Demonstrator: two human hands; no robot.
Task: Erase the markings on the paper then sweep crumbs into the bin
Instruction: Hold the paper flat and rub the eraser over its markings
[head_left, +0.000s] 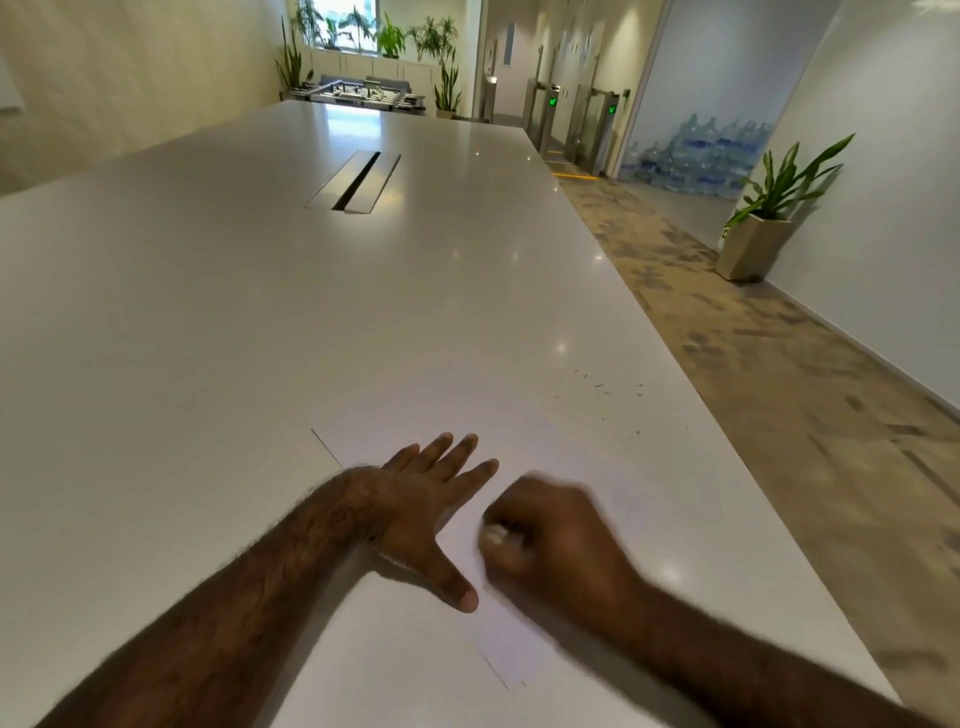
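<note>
White and glossy, the long worktop (208, 312) fills most of the view, with a slotted metal cable hatch (358, 182) set into its middle, well away from the hands. The left hand (423, 512) lies flat, palm down, on the near left part of the paper (415, 649); its fingers (457, 452) are released and spread, the thumb angled out toward the other hand. The paper itself is a white sheet, hard to tell from the surface beneath it, lying on the near end of the worktop with thin dark edge lines showing at its far left corner and near its close edge. Just beside the left thumb, the right hand (556, 540) is blurred and clenched into a fist over the sheet, its fingers pinching a small pale object (493, 535) that looks like an eraser, though the blur hides its shape. Beyond the right hand, dark crumbs (602, 387) lie scattered on the worktop near its right edge. Further right, a potted plant (769, 218) stands on the carpet by the wall.
</note>
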